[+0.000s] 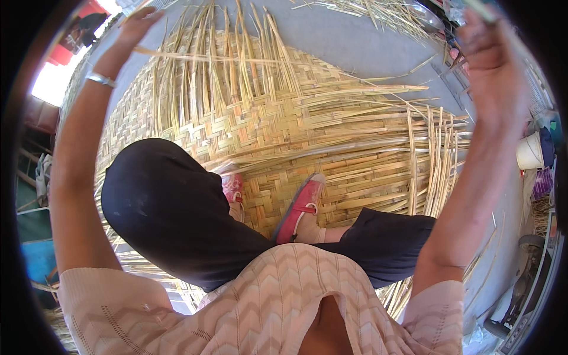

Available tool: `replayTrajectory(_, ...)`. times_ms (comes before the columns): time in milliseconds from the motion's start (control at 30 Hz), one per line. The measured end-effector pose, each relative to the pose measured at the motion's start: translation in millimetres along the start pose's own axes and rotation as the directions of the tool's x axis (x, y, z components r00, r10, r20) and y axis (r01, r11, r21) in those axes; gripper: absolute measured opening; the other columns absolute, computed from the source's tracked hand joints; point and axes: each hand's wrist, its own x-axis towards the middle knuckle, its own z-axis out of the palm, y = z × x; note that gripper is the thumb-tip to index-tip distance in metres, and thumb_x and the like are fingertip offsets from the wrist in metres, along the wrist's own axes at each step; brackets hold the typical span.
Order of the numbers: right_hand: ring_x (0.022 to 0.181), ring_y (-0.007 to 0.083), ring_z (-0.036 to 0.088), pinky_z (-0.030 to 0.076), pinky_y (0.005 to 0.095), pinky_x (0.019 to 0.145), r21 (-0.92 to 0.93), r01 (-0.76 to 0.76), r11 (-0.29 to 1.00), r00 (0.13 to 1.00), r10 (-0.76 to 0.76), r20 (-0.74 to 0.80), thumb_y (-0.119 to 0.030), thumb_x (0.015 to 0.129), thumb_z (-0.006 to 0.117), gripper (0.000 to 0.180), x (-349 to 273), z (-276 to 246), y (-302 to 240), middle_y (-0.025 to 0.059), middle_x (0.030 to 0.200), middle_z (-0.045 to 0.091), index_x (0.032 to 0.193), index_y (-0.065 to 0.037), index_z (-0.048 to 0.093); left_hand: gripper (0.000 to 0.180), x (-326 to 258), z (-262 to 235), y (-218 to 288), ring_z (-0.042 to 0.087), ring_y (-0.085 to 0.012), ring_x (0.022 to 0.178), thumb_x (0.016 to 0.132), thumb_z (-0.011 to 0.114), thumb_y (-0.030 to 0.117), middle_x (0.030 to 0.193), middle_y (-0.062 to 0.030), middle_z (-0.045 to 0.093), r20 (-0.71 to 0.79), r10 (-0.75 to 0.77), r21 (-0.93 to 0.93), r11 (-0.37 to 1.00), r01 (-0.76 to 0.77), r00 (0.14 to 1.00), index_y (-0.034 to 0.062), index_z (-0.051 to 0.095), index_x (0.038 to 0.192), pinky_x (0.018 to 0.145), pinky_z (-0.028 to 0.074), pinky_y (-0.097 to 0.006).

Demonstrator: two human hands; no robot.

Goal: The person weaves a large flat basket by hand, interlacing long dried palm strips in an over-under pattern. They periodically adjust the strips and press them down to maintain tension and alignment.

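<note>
Above the woven mat (236, 127) underfoot, grips a pale strip (484, 12) in the right hand (482, 50), with finger closure on the left hand (139, 25) impossible to tell, and may crack loose strips (195, 77) by over-tugging.

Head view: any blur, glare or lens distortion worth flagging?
Head view: right hand and right forearm motion-blurred; silver bracelet sharper; pale strip crossing above the woven mat smeared; weave itself mostly crisp. Same head view: blown-out white patch at upper left, strong fisheye bending toward the dark rim.
</note>
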Motion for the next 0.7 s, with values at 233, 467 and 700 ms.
replayTrajectory(233, 0.091, 0.0217, 0.068, 0.058, 0.0324, 0.077, 0.383, -0.243, 0.891, 0.778, 0.415, -0.471, -0.016, 0.100, 0.049, 0.019, -79.9, -28.9, 179.8, 0.0120, 0.096, 0.066, 0.110, -0.002, 0.055, 0.045, -13.8, -139.6, -118.3, 0.060, -0.0223, 0.105, 0.088, 0.062, 0.041, 0.114, -0.0097, 0.064, -0.132, -0.212, 0.328, 0.913, 0.244, 0.968, 0.0088, 0.061, 0.119, 0.091, 0.047, -0.035)
replayTrajectory(467, 0.091, 0.0226, 0.067, 0.059, 0.0327, 0.075, 0.546, -0.405, 0.734, 0.616, 0.660, -0.430, -0.016, 0.099, 0.050, 0.018, -119.9, -16.0, 265.5, 0.0132, 0.098, 0.065, 0.110, -0.002, 0.055, 0.032, -88.7, -195.2, -107.9, 0.066, -0.0248, 0.087, 0.089, 0.064, 0.030, 0.097, -0.0110, 0.069, 0.139, -0.338, 0.602, 0.775, 0.192, 0.931, 0.0031, 0.063, 0.107, 0.082, 0.051, -0.035)
replayTrajectory(700, 0.094, 0.0225, 0.067, 0.058, 0.0323, 0.077, 0.544, -0.470, 0.695, 0.648, 0.690, -0.322, -0.017, 0.098, 0.054, 0.020, -115.1, 30.0, 264.0, 0.0114, 0.098, 0.064, 0.111, -0.003, 0.057, 0.030, -140.3, -45.2, 86.8, 0.068, -0.0219, 0.092, 0.091, 0.062, 0.031, 0.094, -0.0127, 0.070, 0.929, -0.030, 0.060, 0.996, -0.070, 0.368, 0.0015, 0.068, 0.094, 0.091, 0.050, -0.037)
